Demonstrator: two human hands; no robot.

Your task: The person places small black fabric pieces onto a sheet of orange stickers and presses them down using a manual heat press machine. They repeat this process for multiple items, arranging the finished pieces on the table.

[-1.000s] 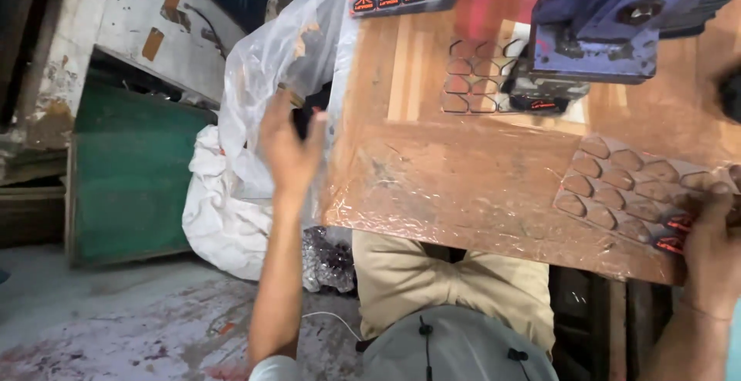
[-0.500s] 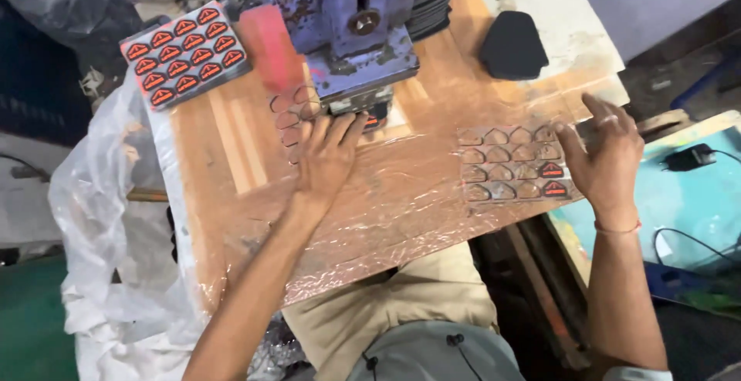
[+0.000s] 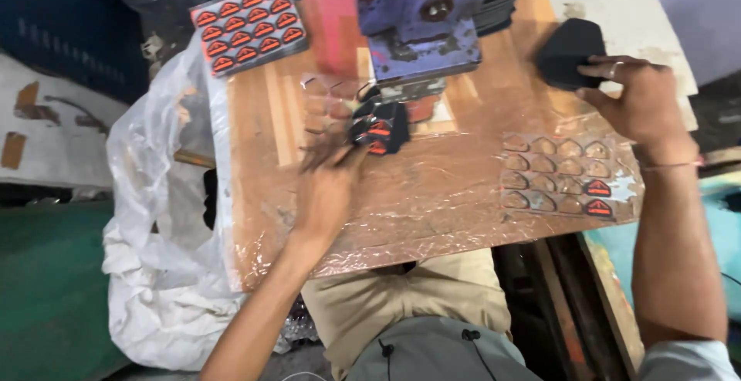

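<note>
We see that our right hand point(image 3: 637, 103) has left the clear sticker sheet point(image 3: 567, 176) at the near right of the foil-covered table point(image 3: 463, 203) and now pinches a black shaped piece point(image 3: 570, 50) at the far right. Our left hand point(image 3: 328, 192) has drawn slightly nearer, its blurred fingertips touching a black piece with a red emblem point(image 3: 380, 126) under the blue press point(image 3: 421, 33); whether it actually grips it we cannot tell

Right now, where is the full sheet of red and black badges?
In the head view, the badge sheet lies at the board's far left corner, left of the blue press.

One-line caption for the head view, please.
Left hand touches a black piece under the blue press; right hand grasps another black piece on the foil-covered table.
</note>
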